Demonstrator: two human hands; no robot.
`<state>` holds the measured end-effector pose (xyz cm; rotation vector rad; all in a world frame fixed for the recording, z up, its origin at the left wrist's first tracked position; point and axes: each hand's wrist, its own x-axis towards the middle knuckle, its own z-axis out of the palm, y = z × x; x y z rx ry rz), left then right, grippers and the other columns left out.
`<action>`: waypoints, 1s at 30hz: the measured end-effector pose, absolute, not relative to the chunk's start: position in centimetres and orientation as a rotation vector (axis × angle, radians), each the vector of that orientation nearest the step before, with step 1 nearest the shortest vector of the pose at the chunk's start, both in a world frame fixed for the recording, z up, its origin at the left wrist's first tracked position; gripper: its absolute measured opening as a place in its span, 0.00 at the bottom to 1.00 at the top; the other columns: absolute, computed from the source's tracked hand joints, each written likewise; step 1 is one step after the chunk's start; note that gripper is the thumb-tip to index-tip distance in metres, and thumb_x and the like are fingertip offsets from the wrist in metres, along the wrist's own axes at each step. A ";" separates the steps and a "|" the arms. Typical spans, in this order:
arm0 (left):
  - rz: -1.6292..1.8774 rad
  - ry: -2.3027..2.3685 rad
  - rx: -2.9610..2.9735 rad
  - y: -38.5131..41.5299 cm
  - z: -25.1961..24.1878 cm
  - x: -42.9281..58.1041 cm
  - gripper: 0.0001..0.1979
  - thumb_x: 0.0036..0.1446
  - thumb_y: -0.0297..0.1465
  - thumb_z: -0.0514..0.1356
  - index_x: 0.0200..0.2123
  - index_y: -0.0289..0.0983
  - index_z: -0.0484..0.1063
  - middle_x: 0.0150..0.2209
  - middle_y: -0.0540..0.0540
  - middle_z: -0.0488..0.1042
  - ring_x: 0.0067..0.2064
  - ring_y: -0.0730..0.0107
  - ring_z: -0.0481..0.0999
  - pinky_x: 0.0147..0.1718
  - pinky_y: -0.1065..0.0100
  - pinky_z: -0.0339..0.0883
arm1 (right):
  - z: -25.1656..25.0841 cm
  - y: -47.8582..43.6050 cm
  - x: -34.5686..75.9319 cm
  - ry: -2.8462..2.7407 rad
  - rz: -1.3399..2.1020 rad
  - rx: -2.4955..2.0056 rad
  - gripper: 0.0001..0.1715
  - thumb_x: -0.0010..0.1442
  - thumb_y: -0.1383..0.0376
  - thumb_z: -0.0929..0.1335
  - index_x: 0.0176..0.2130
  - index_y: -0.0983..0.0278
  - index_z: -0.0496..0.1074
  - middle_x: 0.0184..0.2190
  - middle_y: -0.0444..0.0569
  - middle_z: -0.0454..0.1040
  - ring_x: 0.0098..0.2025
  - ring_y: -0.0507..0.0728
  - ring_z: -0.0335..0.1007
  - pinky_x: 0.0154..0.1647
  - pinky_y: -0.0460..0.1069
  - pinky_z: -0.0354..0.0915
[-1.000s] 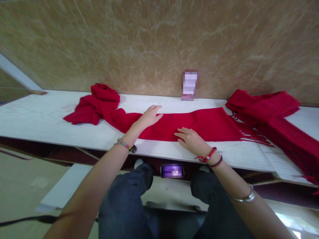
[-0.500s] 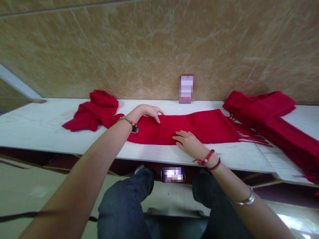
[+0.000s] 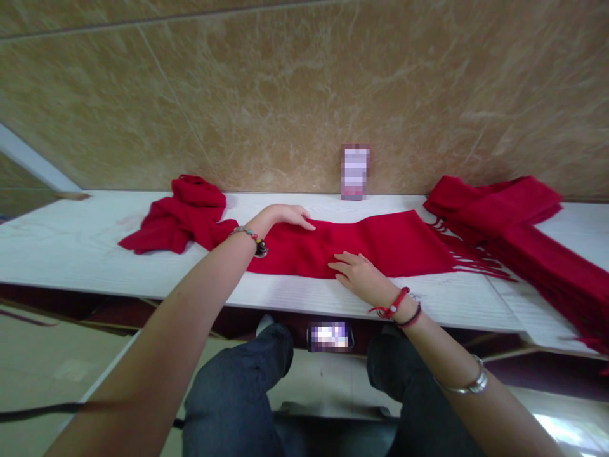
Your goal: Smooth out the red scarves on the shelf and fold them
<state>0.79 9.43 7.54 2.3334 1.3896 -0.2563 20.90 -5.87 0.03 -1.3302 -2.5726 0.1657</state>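
A red scarf lies stretched flat along the white shelf, its fringed end to the right. My left hand rests on the scarf's far edge, fingers extended to the right with little gap between them. Nearer to me, my right hand lies on the front edge, its fingers spread over the cloth. On the left the cloth runs under my left wrist to a crumpled red heap; my forearm hides part of the join.
Another red scarf, loosely folded and fringed, lies at the right, touching the flat one's fringe. A blurred phone-like thing leans on the tiled wall. A second lit screen sits below the white shelf's front edge, between my knees.
My left hand has shifted slightly right along the far edge, and its fingers have come closer together. The right hand stays nearly in place. The flat scarf has moved very little.
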 end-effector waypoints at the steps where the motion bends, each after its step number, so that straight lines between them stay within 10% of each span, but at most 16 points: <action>1: -0.249 1.369 2.324 9.5 7.4 1.0 0.22 0.44 0.42 0.57 0.40 0.34 0.74 0.40 0.46 0.76 0.38 0.67 0.71 0.35 0.72 0.62 | 0.0 -5.9 20.9 -2.571 0.170 -1.334 0.20 0.63 0.67 0.59 0.52 0.63 0.68 0.56 0.52 0.65 0.59 0.60 0.56 0.59 0.59 0.53; 12: 0.025 1.765 2.449 7.6 5.0 3.4 0.29 0.44 0.22 0.61 0.52 0.38 0.66 0.48 0.42 0.70 0.48 0.60 0.70 0.48 0.65 0.62 | -0.5 -6.2 21.1 -2.504 0.160 -1.311 0.20 0.62 0.67 0.60 0.52 0.63 0.69 0.56 0.52 0.66 0.59 0.60 0.56 0.59 0.60 0.53; 18: 0.243 1.638 2.694 1.6 2.3 3.1 0.25 0.59 0.34 0.52 0.60 0.41 0.56 0.65 0.38 0.46 0.64 0.52 0.47 0.59 0.47 0.41 | -0.2 -5.5 21.8 -2.332 0.114 -1.281 0.21 0.62 0.67 0.59 0.53 0.68 0.68 0.54 0.56 0.67 0.59 0.59 0.57 0.60 0.57 0.54; 23: 0.031 1.720 2.407 -1.9 0.6 1.9 0.28 0.61 0.47 0.44 0.63 0.48 0.49 0.66 0.40 0.42 0.65 0.44 0.40 0.55 0.38 0.42 | -1.1 -5.3 22.2 -2.426 -0.014 -1.446 0.25 0.62 0.63 0.59 0.56 0.70 0.64 0.58 0.60 0.61 0.62 0.64 0.51 0.58 0.60 0.55; 30: 0.182 1.759 2.550 -3.1 0.4 2.3 0.23 0.63 0.37 0.44 0.61 0.40 0.55 0.66 0.41 0.43 0.65 0.51 0.41 0.59 0.48 0.42 | 0.0 -4.2 21.6 -2.495 -0.011 -1.497 0.24 0.63 0.64 0.57 0.55 0.72 0.65 0.56 0.62 0.63 0.59 0.63 0.56 0.56 0.59 0.58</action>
